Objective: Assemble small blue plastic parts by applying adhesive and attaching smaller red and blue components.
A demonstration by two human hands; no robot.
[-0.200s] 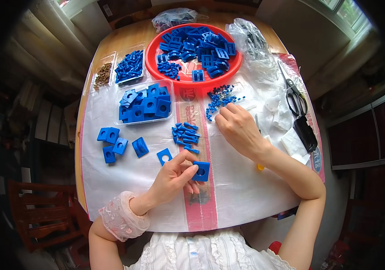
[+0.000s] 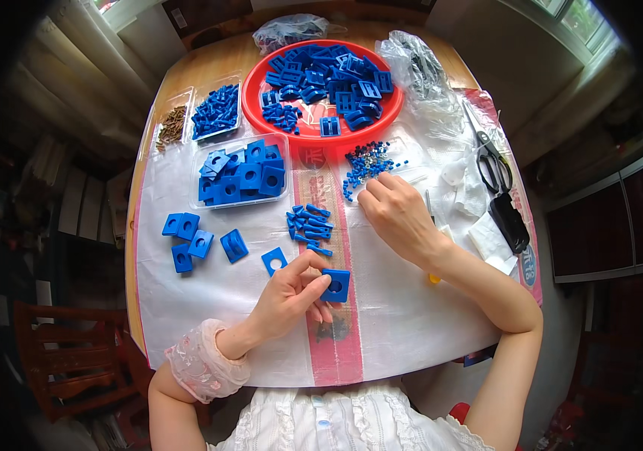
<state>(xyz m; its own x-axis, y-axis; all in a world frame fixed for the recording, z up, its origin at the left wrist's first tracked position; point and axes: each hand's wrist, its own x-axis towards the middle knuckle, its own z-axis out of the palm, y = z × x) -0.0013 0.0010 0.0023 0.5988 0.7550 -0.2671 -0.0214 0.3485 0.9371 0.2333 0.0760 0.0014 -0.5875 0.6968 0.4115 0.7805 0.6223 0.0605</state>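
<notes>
Between the thumb and fingers of my left hand is a blue square plastic piece with a round hole. Another blue square plate lies flat just beyond that hand. My right hand reaches to the near edge of a pile of tiny blue, black and clear parts. Its fingers are bent downward and pinched together; their tips are hidden, so any small part in them does not show. Left of it lies a cluster of slim blue plastic pegs.
A red basin of blue parts stands at the back. Left are a clear box of blue squares, a tray of blue pegs and brown screws. Scissors, a black case and plastic bags lie right.
</notes>
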